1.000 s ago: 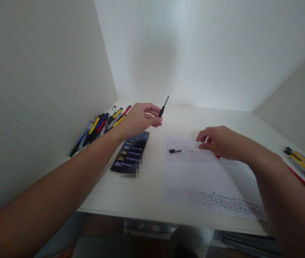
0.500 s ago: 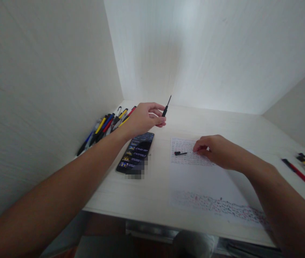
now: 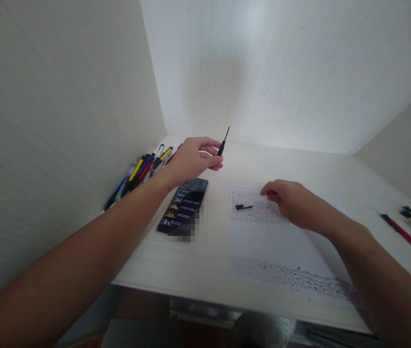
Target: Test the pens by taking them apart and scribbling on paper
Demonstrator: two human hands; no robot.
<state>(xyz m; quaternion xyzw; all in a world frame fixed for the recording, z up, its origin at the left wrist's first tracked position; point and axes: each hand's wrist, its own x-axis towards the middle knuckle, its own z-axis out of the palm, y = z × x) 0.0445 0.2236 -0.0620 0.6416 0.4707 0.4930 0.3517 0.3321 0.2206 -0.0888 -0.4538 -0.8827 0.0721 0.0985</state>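
My left hand (image 3: 200,158) is raised above the desk, fingertips pinching a black pen part (image 3: 221,148) with a thin dark rod pointing up and away. My right hand (image 3: 288,200) hovers at or just above the upper part of the written sheet of paper (image 3: 263,241). Its fingers are curled together, and whatever they may hold is hidden. Left of those fingers lies a small black pen piece (image 3: 240,207) with a thin stem, flat on the handwriting. Whether the right fingertips touch the paper is hard to see.
A phone (image 3: 182,208) with a lit screen lies below my left hand. Several pens (image 3: 138,171) are piled along the left wall. More pens, one red (image 3: 410,239), lie at the far right. White panels surround the desk (image 3: 176,266) on three sides.
My right hand has lifted slightly, its fingertips moving up the sheet, away from the small black piece. My left hand and its pen part have barely shifted.
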